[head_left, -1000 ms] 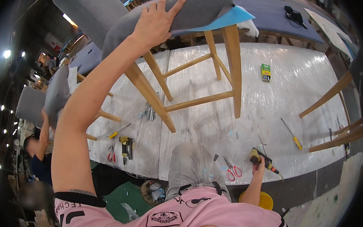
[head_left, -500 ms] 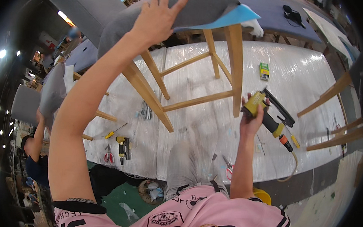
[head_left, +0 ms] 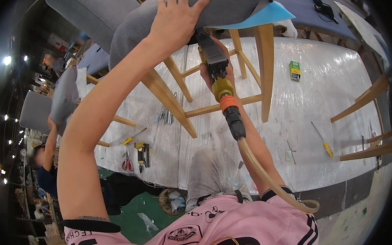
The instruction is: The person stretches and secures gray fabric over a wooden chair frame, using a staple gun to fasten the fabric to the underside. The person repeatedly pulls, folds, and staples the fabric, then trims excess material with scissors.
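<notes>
While a worker's left hand (head_left: 176,19) lies spread wide across the grey seat (head_left: 238,5) of a chair (head_left: 167,101), the right hand (head_left: 230,71) wraps around a staple gun (head_left: 221,86) beneath the seat's near edge. Beside the worker's leg (head_left: 203,171), a round basket (head_left: 164,206) holds crumpled pale scraps (head_left: 177,201); on the plastic-wrapped table (head_left: 311,102), right of the chair, sits a small green-and-yellow box (head_left: 295,70), its contents impossible to make out from where I stand. The gun's long axis runs away from the worker, its dark head (head_left: 210,47) up by the seat's underside, its orange-collared tail (head_left: 229,102) and tan hose (head_left: 255,164) trailing back toward the pink shirt (head_left: 237,214); whether head and seat touch, I cannot tell. The chair's back (head_left: 91,21) rises at left, and a blue sheet (head_left: 266,17) juts out under the seat's right corner. Room to move lies along the table's right side, between the wooden legs (head_left: 267,73) of this chair and those of another (head_left: 360,101), with the box and a yellow-handled screwdriver (head_left: 328,149) inside it. At left, a second staple gun (head_left: 143,156) and red-handled scissors (head_left: 127,165) lie near the table's front edge.
</notes>
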A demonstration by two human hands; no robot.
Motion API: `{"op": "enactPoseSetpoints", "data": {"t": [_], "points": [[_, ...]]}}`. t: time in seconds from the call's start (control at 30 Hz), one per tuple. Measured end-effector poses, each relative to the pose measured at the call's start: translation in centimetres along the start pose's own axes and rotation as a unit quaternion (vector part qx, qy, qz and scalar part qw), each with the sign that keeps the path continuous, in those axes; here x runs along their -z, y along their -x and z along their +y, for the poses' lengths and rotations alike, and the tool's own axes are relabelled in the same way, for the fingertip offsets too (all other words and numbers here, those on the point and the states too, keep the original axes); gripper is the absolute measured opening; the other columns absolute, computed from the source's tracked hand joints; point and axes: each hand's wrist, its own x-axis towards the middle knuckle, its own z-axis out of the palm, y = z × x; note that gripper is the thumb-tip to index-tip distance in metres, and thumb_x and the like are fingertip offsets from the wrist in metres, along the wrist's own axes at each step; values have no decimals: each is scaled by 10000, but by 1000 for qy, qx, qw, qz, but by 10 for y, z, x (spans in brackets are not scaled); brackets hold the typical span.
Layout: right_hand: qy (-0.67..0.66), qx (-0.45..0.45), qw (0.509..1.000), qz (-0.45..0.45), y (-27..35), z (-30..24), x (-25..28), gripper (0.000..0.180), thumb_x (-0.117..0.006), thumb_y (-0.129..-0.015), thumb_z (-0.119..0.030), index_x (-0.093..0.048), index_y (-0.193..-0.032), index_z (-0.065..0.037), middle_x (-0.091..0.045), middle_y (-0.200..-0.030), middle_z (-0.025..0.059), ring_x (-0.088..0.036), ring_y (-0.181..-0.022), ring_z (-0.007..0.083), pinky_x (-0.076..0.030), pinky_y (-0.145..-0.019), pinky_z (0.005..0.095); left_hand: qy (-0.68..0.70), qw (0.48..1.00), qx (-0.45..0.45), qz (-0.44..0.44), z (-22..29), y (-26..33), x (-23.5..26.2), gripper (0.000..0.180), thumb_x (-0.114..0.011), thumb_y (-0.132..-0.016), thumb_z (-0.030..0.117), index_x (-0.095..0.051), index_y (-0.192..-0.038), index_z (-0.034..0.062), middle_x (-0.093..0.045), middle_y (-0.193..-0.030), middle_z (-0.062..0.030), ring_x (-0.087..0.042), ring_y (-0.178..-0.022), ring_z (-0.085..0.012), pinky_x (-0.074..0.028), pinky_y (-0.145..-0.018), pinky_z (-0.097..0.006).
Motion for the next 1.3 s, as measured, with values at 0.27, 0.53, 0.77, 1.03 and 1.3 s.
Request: {"op": "enactPoseSetpoints", "data": {"t": [0.27, 0.53, 0.77, 1.03, 1.3], "points": [[51, 70, 996, -25, -3, -3, 0, 437, -759, -764, -28, -663, -1188, -74, -420, -1546, 152, -488, -1371, 305, -427, -1091, 357, 10, 1000, 3, 17, -6, 8, -16, 1261, -916, -661, 132, -157, -1660, 252, -432, -1439, -256, -538, -1244, -422, -472, -1004, -510], [232, 14, 971, 51, 73, -26, 49, 481, -694, -880, -70, -597, -1352, -79, -527, -1467, 140, -575, -1259, 250, -435, -1082, 359, 123, 986, -8, 110, 12, 26, -2, 972, -848, -755, 198, -373, -1595, 308, -484, -1488, -159, -540, -1293, -340, -435, -1057, -464], [31, -251, 835, 489, 343, -38, 209, 458, -699, -929, -138, -570, -1358, -42, -663, -1211, 71, -627, -1144, 178, -518, -962, 334, 84, 970, 18, 227, 74, 100, 7, 657, -855, -783, 371, -635, -1400, 316, -572, -1478, -86, -561, -1316, -300, -448, -1060, -421], [-99, -372, 686, 617, 495, -23, 350, 518, -696, -940, -460, -632, -1218, -28, -717, -1027, 185, -752, -786, 310, -614, -662, 436, 112, 967, 14, 228, 108, 110, 40, 523, -853, -815, 363, -696, -1305, 269, -600, -1441, -93, -561, -1294, -315, -438, -1045, -435], [381, -690, 571, 232, 560, -26, 337, 571, -584, -937, -536, -733, -1126, -18, -756, -820, 192, -749, -698, 361, -599, -686, 505, 432, 886, -95, 138, 149, 6, 107, 546, -782, -881, 226, -622, -1387, 98, -584, -1422, -165, -549, -1304, -343, -404, -1112, -438]]}}
